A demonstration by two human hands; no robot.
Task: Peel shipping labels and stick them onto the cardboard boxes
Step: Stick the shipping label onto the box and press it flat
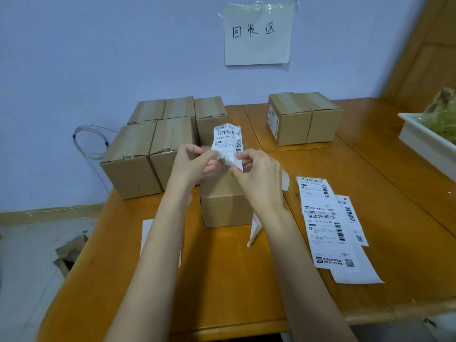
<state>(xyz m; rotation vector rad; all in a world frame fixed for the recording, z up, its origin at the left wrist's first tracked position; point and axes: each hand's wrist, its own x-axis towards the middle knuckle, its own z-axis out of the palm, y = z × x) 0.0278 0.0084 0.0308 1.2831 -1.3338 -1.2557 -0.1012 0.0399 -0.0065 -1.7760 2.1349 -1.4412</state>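
A white shipping label (227, 140) with barcodes stands upright above a cardboard box (225, 206) in the middle of the wooden table (222, 280). My left hand (191, 164) pinches the label's lower left edge. My right hand (259, 178) pinches its lower right corner, where the paper is bent and a brown scrap clings. Several more printed labels (328, 223) lie flat on the table to the right of the box. A white strip of backing paper (254, 230) hangs down beside the box under my right forearm.
Several taped cardboard boxes (153, 144) are grouped at the back left. Two boxes (301, 117), one with a label on its side, stand at the back right. A white tray (427, 144) with green material sits at the right edge. A white sheet (147, 233) lies under my left forearm.
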